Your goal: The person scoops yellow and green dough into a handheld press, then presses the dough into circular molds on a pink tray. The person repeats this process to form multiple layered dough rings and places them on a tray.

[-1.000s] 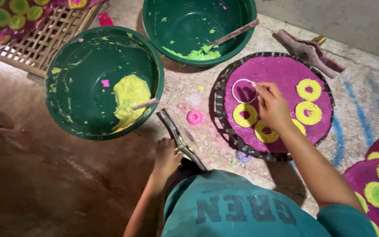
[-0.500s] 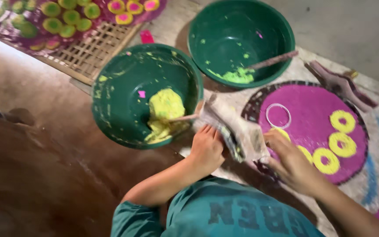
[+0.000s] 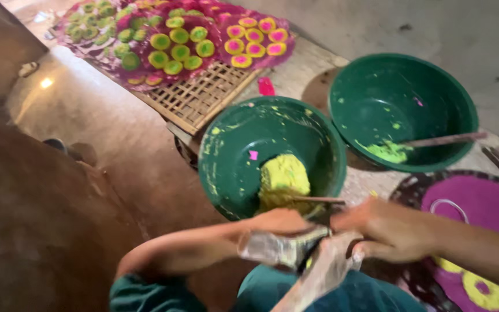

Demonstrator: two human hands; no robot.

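Note:
Both my hands meet low in the head view, just in front of a green bowl (image 3: 226, 167) that holds a lump of yellow paste (image 3: 284, 176) and a thin stick (image 3: 319, 200). My left hand (image 3: 281, 222) grips a crumpled clear plastic bag (image 3: 278, 249) smeared with paste. My right hand (image 3: 388, 228) holds the same bag from the right side. Motion blurs the bag's lower end. A round purple tray (image 3: 486, 202) lies to the right, under my right forearm. It carries yellow rings (image 3: 480, 289) and a thin metal ring (image 3: 449, 208).
A second green bowl (image 3: 405, 86) stands behind, with lime-green paste (image 3: 388, 151) and a stick (image 3: 443, 140). At the back lies a woven bamboo tray (image 3: 197, 98), partly covered by purple cloth bearing several green, yellow and pink discs (image 3: 174, 43). A small pink object (image 3: 265, 86) lies near it.
My right hand has left the purple tray and joined my left hand on the plastic bag. The view has swung left, so the bowls and tray now sit further right.

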